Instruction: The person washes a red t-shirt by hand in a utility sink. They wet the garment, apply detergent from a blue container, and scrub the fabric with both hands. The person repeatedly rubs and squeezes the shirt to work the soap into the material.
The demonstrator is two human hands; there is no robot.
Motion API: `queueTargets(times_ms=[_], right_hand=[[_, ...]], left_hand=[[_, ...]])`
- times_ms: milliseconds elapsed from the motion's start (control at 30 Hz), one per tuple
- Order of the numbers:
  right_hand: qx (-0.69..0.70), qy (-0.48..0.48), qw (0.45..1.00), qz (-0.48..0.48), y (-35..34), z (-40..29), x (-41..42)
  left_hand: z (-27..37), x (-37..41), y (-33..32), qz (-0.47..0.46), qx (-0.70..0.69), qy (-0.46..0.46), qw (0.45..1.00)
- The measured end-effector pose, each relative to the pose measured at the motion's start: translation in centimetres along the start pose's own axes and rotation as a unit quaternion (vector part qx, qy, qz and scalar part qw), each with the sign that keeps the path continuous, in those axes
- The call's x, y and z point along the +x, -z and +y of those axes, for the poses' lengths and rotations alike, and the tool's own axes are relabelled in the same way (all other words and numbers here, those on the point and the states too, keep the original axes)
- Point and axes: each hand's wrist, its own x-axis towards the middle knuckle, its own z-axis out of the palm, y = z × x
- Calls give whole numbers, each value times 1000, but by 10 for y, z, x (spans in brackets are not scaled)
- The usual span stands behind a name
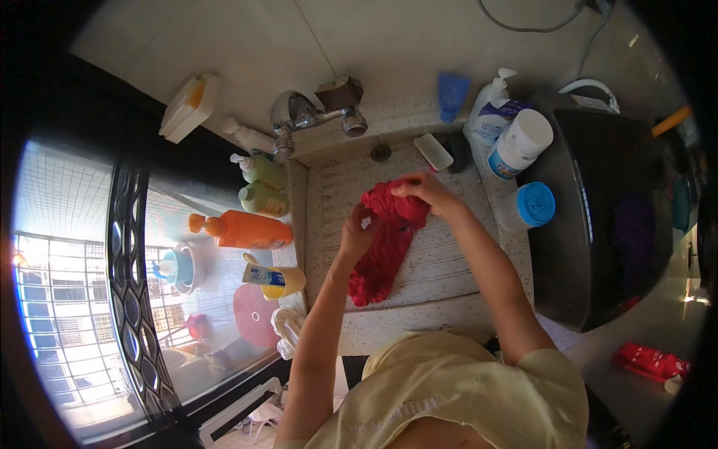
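A crumpled red cloth [387,252], perhaps a garment, lies across the ribbed floor of a speckled stone laundry sink [449,207]. My right hand [425,193] grips its bunched upper end, fingers closed over the fabric. At the cloth's upper left edge is my left hand [357,231], thumb and fingers curled close to the fabric; whether it pinches any of it cannot be made out. The cloth's lower end spreads toward the front edge of the sink. Above my hands, a white soap dish or bar [433,151] rests near the drain [380,153].
A metal faucet [320,119] juts over the sink's back left. Along the left ledge stand green pump bottles [263,171], an orange bottle [247,229] and a yellow cup [289,282] with a toothpaste tube. White tubs [519,143], a blue-lidded jar [533,205] and a black washing machine [566,236] flank the right.
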Motion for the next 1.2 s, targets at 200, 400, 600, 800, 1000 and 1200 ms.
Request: queueTargets(times_ms=[200, 400, 600, 800, 1000, 1200], right_hand=[[387, 99, 916, -28, -11, -15, -24], [527, 14, 815, -239, -42, 48, -15], [-41, 126, 979, -152, -56, 9, -64], [-38, 88, 988, -118, 11, -24, -76], [118, 167, 976, 77, 35, -73, -71], [49, 307, 939, 144, 22, -102, -47]], left_hand=[[101, 9, 59, -151, -137, 97, 974], [171, 22, 77, -89, -111, -26, 989], [194, 29, 129, -67, -146, 7, 987], [204, 27, 160, -15, -189, -10, 982], [184, 20, 167, 19, -277, 14, 960], [127, -29, 137, 78, -124, 35, 989]])
